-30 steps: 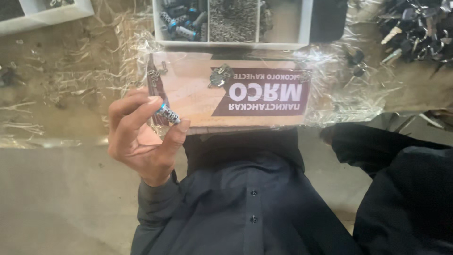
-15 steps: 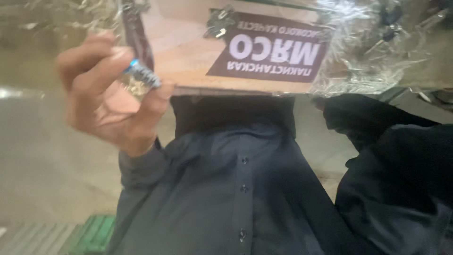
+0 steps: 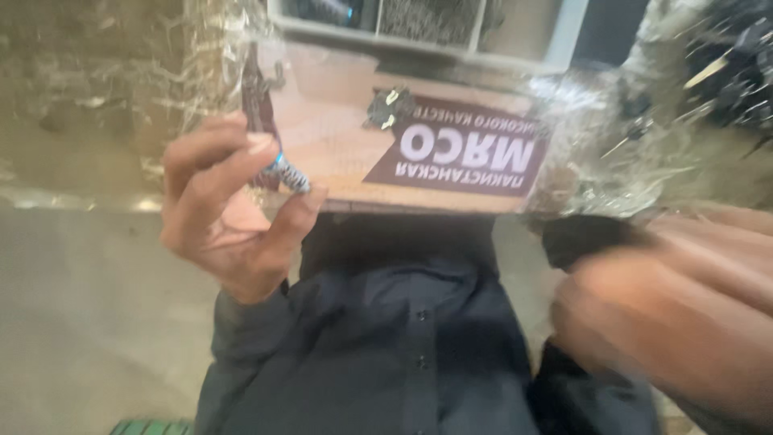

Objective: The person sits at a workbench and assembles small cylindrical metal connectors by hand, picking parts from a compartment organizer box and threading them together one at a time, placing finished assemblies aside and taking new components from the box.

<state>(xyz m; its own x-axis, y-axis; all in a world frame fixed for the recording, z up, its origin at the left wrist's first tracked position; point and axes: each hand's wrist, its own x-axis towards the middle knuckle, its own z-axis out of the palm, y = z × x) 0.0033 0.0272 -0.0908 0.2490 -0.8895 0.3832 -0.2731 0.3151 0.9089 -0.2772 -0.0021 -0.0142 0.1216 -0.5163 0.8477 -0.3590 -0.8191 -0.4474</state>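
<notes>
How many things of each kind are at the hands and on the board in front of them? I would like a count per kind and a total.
Hands: 2, the left hand and the blurred right hand
Small metal spring part pinched in the left hand's fingers: 1
Small dark metal piece lying on the board: 1
Printed cardboard board: 1
Total: 5

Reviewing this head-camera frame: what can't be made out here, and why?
- Right hand: motion-blurred and cut by the right edge; its grip is unreadable.
- Small spring-like part pinched in the left hand: too small to identify.
- Divided tray: cut by the top edge, contents blurred.
- Dark small parts at upper right: blurred, behind crinkled plastic film.
</notes>
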